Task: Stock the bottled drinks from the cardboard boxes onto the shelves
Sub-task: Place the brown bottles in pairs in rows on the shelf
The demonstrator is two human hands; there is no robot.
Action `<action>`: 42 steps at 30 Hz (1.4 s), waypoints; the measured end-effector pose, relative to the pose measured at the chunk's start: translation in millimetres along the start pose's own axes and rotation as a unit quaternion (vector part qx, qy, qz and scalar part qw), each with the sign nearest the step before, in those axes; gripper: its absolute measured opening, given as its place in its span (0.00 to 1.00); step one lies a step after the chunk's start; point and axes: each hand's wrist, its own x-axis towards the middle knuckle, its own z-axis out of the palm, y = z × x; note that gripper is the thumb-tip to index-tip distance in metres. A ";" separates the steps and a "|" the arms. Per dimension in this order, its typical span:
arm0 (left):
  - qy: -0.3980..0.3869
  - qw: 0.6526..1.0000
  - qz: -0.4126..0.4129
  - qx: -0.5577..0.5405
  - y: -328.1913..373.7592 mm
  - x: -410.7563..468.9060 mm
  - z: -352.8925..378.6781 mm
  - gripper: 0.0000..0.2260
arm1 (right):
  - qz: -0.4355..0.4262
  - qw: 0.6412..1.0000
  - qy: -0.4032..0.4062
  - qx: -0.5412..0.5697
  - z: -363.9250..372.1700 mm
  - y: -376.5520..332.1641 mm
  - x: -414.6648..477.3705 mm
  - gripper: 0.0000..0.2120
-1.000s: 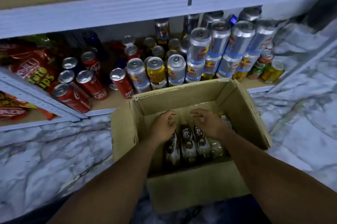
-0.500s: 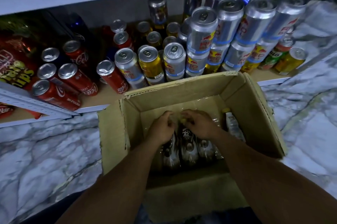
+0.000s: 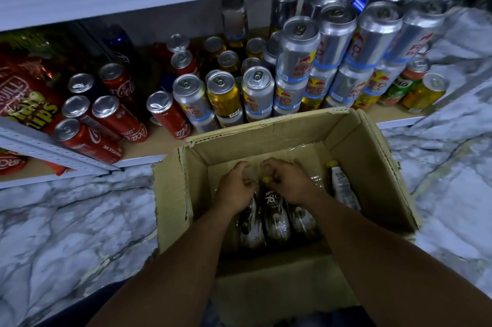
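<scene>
My left hand [image 3: 234, 188] and right hand [image 3: 290, 185] are both down in the one cardboard box [image 3: 372, 166]. The fingers of each are curled tight and bunched on the clear film [image 3: 306, 160] that covers the bottle tops, the two fists almost touching. One yellow cap [image 3: 267, 180] shows between them.

Under my wrists I count three dark coffee bottles [image 3: 275, 216] standing side by side in the box's middle. One paler bottle [image 3: 342, 189] with its own yellow cap stands apart at the right wall. That makes four bottles in view, all in the box and none on a shelf.

The box sits on the marble floor [image 3: 66, 233], its far edge against the bottom shelf [image 3: 149, 150]. On that shelf are at least six red cola cans [image 3: 117, 118] on the left. Silver energy cans [image 3: 299, 49] are stacked in two tiers, four across the front of the upper tier. Lower down stand one gold can [image 3: 225, 93], one green can [image 3: 404, 82] and one yellow can [image 3: 426, 92]. One chip bag [image 3: 29, 97] lies at the far left.
</scene>
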 end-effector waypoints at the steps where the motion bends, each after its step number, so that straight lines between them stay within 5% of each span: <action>1: -0.002 1.000 -0.001 -0.003 0.2 0.2 -0.6 0.23 | -0.004 1.000 -0.003 -0.010 2.1 1.6 -0.1 0.23; 7: -0.011 1.000 0.006 -0.010 0.8 -1.0 0.3 0.22 | 0.004 0.997 0.028 -0.066 9.1 3.7 0.9 0.27; 29: -0.025 0.996 -0.011 -0.090 6.2 -18.1 4.2 0.27 | 0.135 0.970 0.039 0.196 -1.1 17.7 -12.6 0.21; 34: -0.005 0.992 0.010 -0.128 12.3 -33.9 1.0 0.25 | 0.073 0.976 0.031 0.205 -2.4 6.0 -34.6 0.22; 42: 0.061 0.983 0.088 -0.147 48.1 -69.6 -29.6 0.08 | -0.003 0.965 0.138 0.221 -37.0 -37.9 -80.5 0.11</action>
